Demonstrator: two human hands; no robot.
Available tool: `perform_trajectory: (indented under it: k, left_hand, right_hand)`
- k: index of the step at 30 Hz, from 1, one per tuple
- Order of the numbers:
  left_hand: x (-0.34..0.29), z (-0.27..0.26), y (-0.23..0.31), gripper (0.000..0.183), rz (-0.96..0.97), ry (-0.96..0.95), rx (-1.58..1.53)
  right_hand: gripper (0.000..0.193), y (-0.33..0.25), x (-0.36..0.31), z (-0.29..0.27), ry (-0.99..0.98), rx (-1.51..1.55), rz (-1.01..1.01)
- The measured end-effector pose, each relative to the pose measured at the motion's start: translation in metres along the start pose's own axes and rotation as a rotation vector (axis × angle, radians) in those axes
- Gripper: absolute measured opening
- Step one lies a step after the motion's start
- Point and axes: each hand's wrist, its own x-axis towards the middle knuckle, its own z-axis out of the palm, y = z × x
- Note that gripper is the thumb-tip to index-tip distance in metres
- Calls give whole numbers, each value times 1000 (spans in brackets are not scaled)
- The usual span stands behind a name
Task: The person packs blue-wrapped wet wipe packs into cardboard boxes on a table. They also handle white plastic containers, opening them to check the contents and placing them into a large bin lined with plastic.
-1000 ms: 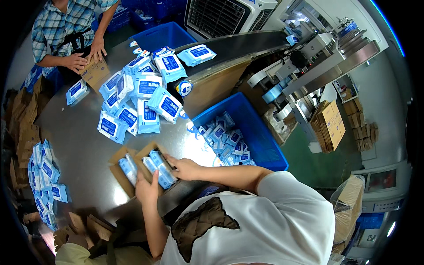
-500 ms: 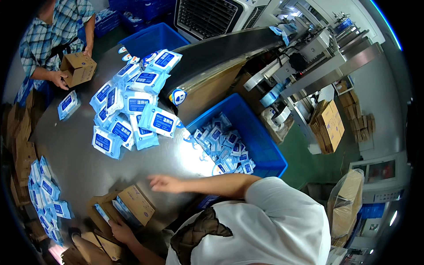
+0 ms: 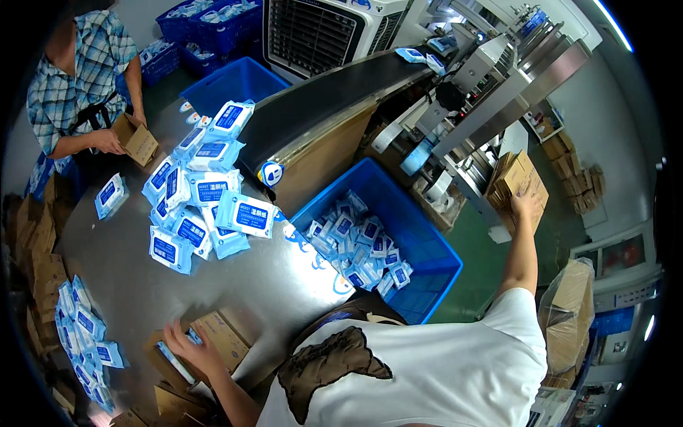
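Observation:
My left hand hovers at an open cardboard box on the near left of the metal table, fingers apart and slightly blurred. Inside the box, light-blue wipe packs show partly; my hand hides some of them. Stretched far to the right, my right hand lies with fingers extended on the face of a stack of flattened cardboard cartons. Its fingertips touch the front carton, with no clear grip visible. Further up the table lies a heap of blue-and-white wipe packs.
A blue crate of wipe packs stands beside the table. Behind it runs a black conveyor belt leading from a machine. Across the table a co-worker holds a small carton. More packs are piled at the left edge.
My right hand has swung from above the table out to the flattened cartons. My left hand has risen from the box's near side, fingers spread. The co-worker's carton has turned.

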Motion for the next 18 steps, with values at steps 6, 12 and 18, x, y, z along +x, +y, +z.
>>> perform_trajectory:
  k: [6, 12, 18]
  left_hand:
    - [-8, 15, 47, 36, 16, -98, -236]
    - [-20, 23, 74, 32, -16, -243, -413]
    - [-22, 22, 86, 27, 119, -273, -398]
  right_hand:
    - [45, 23, -2, -14, -153, -113, -336]
    - [29, 43, -3, -20, 135, -168, -330]
    - [13, 71, 25, -104, 867, -130, -338]
